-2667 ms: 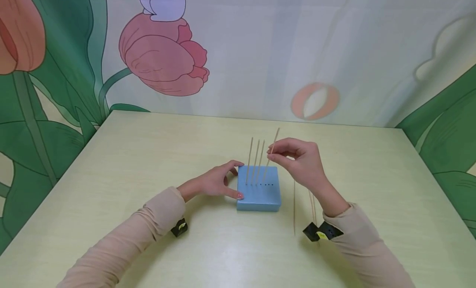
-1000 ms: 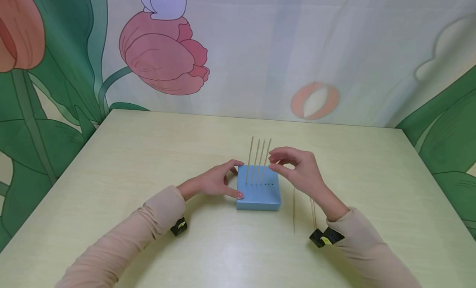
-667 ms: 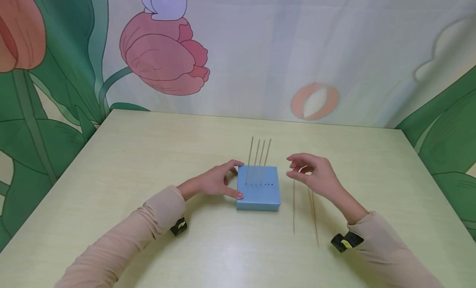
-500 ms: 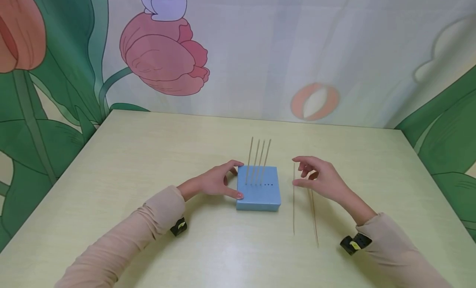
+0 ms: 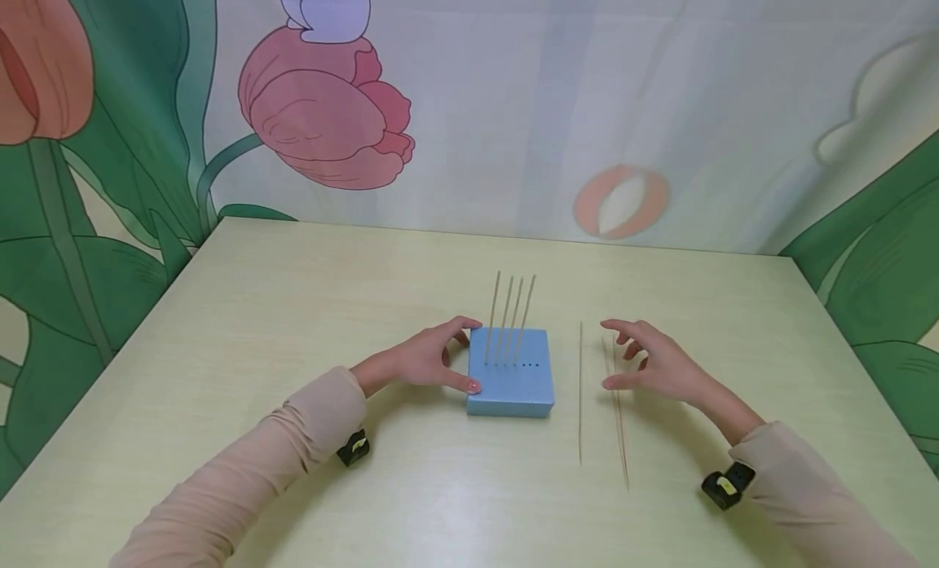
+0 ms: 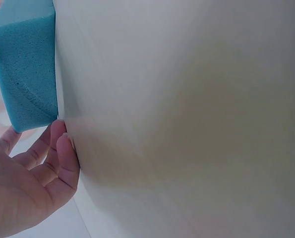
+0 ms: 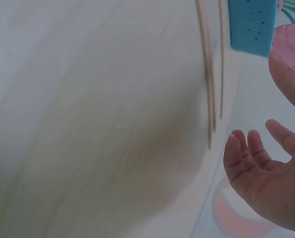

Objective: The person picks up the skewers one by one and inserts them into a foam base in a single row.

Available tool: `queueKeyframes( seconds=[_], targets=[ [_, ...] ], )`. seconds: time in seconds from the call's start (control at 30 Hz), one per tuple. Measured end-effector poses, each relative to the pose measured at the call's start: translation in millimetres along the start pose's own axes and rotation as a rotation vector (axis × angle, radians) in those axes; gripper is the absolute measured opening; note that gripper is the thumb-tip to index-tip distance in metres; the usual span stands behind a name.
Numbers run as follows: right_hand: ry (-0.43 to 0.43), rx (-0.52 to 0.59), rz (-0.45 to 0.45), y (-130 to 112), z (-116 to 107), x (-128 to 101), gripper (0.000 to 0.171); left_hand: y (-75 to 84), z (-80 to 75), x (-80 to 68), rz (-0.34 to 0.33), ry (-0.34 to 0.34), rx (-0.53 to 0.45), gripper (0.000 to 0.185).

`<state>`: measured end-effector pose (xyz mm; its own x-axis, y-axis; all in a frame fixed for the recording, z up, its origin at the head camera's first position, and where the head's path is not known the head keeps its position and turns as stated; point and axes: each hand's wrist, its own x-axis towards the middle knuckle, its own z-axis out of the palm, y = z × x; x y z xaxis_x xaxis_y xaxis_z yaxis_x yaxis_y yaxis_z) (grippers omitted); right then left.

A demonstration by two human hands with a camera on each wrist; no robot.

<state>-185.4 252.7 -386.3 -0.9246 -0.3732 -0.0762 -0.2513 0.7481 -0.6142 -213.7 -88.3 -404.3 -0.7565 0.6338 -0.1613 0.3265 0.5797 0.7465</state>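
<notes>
A blue foam block [image 5: 511,389] lies flat on the table with several thin wooden sticks [image 5: 517,328] standing in a row in it, tilted slightly to the right. Three small dark holes show to the right of the sticks. My left hand [image 5: 429,356] holds the block by its left side, thumb at the front and forefinger at the back corner. My right hand [image 5: 656,364], thumb and fingers spread, hovers with nothing in it above two loose sticks [image 5: 622,438] that lie almost together. In the right wrist view those sticks [image 7: 206,64] lie below the hand [image 7: 271,173].
One more loose stick [image 5: 580,397] lies alone between the block and the pair. The pale wooden table [image 5: 293,283] meets a printed curtain [image 5: 499,128] with flowers at its back edge. A black wrist camera [image 5: 728,485] sits on the right sleeve.
My right hand first held a stick over the block. That stick now stands in the block, and the hand has moved right and spread its fingers. The left hand has stayed in place.
</notes>
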Motion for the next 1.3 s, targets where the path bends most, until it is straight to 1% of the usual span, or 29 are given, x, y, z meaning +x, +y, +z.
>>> queueKeyframes(
  seconds=[0.13, 0.23, 0.33, 0.43, 0.63, 0.8, 0.93, 1.1, 1.2, 1.3],
  targets=[
    [-0.043, -0.07, 0.009, 8.6, -4.5, -1.2, 0.086, -0.3, -0.4, -0.1, 0.0, 0.0, -0.004, 0.084],
    [-0.064, -0.098, -0.006, 16.8, -5.9, -0.4, 0.089, -0.2, -0.5, 0.0, 0.0, -0.001, -0.004, 0.083],
    [-0.074, -0.105, -0.012, 24.9, -5.2, 1.3, 0.091, 0.8, -0.8, -0.6, 0.0, -0.002, -0.005, 0.083],
    [-0.1, -0.106, 0.001, 30.4, -2.8, 2.6, 0.094, 2.0, -1.0, -1.0, -0.002, -0.002, -0.005, 0.082],
    [-0.156, -0.149, 0.054, 32.1, 0.0, 6.2, 0.102, 1.6, -0.6, -0.3, -0.005, -0.003, -0.002, 0.083],
    [-0.183, -0.148, 0.084, 30.4, -0.4, 9.8, 0.104, 1.1, -0.2, 0.0, -0.004, -0.002, -0.001, 0.083],
    [-0.171, -0.12, 0.08, 28.7, -2.3, 11.5, 0.101, 1.9, -0.7, 0.7, -0.001, 0.0, -0.001, 0.083],
    [-0.147, -0.036, 0.093, 25.8, -4.9, 11.3, 0.1, 1.8, -0.9, 1.2, 0.005, 0.0, 0.006, 0.084],
    [-0.141, 0.022, 0.086, 24.6, -7.8, 8.7, 0.1, 1.7, -0.5, 0.7, 0.006, 0.003, 0.003, 0.083],
    [-0.151, 0.134, 0.069, 22.1, -13.1, 4.1, 0.098, 1.4, 0.7, 0.7, 0.0, 0.002, 0.0, 0.083]
  ],
)
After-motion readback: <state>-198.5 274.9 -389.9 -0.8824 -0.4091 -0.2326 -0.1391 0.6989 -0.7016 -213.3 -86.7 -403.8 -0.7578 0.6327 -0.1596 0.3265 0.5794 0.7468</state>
